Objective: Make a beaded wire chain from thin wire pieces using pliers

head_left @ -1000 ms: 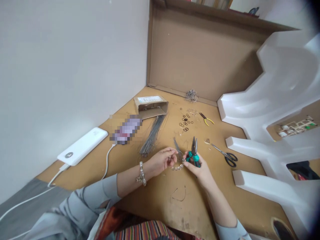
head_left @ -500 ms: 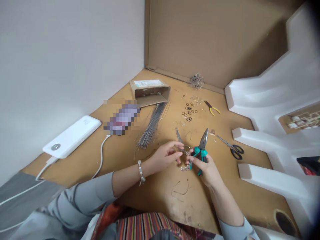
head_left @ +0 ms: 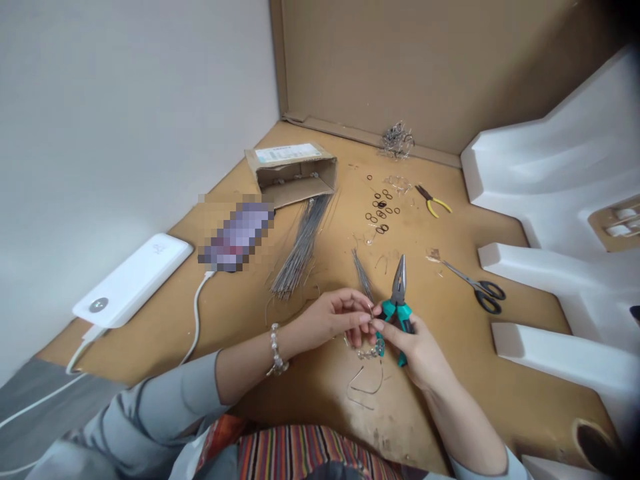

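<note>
Two hands meet low in the head view, above the tabletop (head_left: 425, 260). The left hand (head_left: 345, 317) has its thumb and fingers narrowed together at the upper part of a beaded strand (head_left: 369, 354), which hangs in a curve just below the fingers; the exact pinched point is partly hidden. The right hand (head_left: 413, 343) holds teal-handled pliers (head_left: 393, 312), their nose pointing away from the person, and its thumb meets the left fingertips. A small wire bundle (head_left: 361, 270) lies just beyond the hands, a bent wire (head_left: 381, 380) nearer to the person. Scissors (head_left: 475, 287) lie on the right.
</note>
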